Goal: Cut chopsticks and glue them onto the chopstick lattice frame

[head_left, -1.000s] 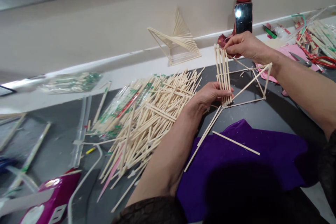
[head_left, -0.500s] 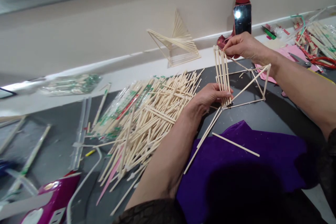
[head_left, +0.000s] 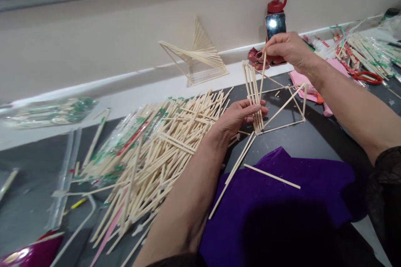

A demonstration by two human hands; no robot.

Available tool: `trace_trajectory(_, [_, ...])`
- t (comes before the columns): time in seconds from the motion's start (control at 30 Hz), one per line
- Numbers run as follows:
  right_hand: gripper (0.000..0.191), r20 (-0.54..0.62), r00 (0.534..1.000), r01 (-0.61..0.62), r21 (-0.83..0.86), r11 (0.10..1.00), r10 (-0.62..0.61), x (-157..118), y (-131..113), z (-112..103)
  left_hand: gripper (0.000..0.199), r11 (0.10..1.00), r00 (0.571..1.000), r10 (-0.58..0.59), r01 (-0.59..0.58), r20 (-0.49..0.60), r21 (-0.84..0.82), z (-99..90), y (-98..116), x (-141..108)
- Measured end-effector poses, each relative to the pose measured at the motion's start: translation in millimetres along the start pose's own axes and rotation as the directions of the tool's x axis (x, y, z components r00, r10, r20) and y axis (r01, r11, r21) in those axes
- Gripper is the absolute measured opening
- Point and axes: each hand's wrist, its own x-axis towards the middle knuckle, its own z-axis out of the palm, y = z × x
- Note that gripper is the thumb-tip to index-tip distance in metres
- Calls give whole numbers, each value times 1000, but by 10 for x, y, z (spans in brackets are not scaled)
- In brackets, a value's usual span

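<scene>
My left hand [head_left: 242,114] grips the lower part of a row of upright wooden sticks [head_left: 252,81], thumb in front. These belong to a stick frame [head_left: 283,127] standing on the dark table. My right hand [head_left: 283,50] pinches the top of one stick [head_left: 262,76], which leans to the right, apart from the others at its upper end. Two long sticks [head_left: 233,171] reach from the frame's near corner down over a purple cloth [head_left: 282,208]. One loose stick [head_left: 272,176] lies on the cloth.
A big pile of sticks [head_left: 175,146] covers the table at left, beside plastic-wrapped bundles [head_left: 125,133]. A finished-looking stick model [head_left: 200,56] stands by the wall. A phone [head_left: 275,25] leans on a red-capped bottle [head_left: 277,5]. Red scissors [head_left: 368,77] lie at right.
The view has shifted, so the scene sits further left. My right hand has drawn the top of one stick away from the row; my left hand still holds the lower ends.
</scene>
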Motion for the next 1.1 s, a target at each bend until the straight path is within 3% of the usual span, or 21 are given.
trace_trajectory(0.07, [11,-114,992,50,-10,999,-51,-3,-45,-128,45,1000,999,20,-20,-43,0,-11,34,-9])
trace_trajectory(0.27, [5,-376,909,201,18,979,-180,-119,-300,-499,44,977,974,147,-116,-175,179,-76,162,-90])
trace_trajectory(0.4, [8,-516,821,282,-7,959,-245,-365,-543,-530,25,941,937,204,-107,-285,322,-89,327,-210])
trace_trajectory(0.47, [13,-524,792,360,-16,933,-314,-551,-668,-437,11,915,866,306,-151,-397,374,-45,448,-306])
trace_trajectory(0.53, [14,-432,822,405,-16,914,-371,-756,-779,-281,5,879,741,452,-274,-497,390,36,573,-428])
trace_trajectory(0.57, [15,-385,831,434,-3,901,-401,-856,-825,-188,3,860,700,499,-331,-510,388,88,629,-495])
trace_trajectory(0.67, [18,-176,904,401,31,915,-390,-1101,-912,89,9,843,718,538,-448,-443,297,271,747,-694])
trace_trajectory(0.7, [18,-124,913,395,39,918,-388,-1156,-925,167,9,848,749,530,-471,-397,244,333,768,-752])
trace_trajectory(0.77, [18,-51,915,402,34,915,-400,-1225,-928,290,6,852,797,523,-500,-304,154,439,793,-845])
trace_trajectory(0.87, [16,73,900,419,137,898,-430,-1248,-900,397,11,853,827,519,-515,-215,79,523,809,-921])
trace_trajectory(0.97, [15,152,884,385,298,873,-442,-1227,-861,451,16,868,850,494,-495,-182,43,517,819,-933])
trace_trajectory(1.1, [11,191,872,362,366,857,-450,-1193,-797,495,12,903,897,423,-429,-130,-21,456,820,-901])
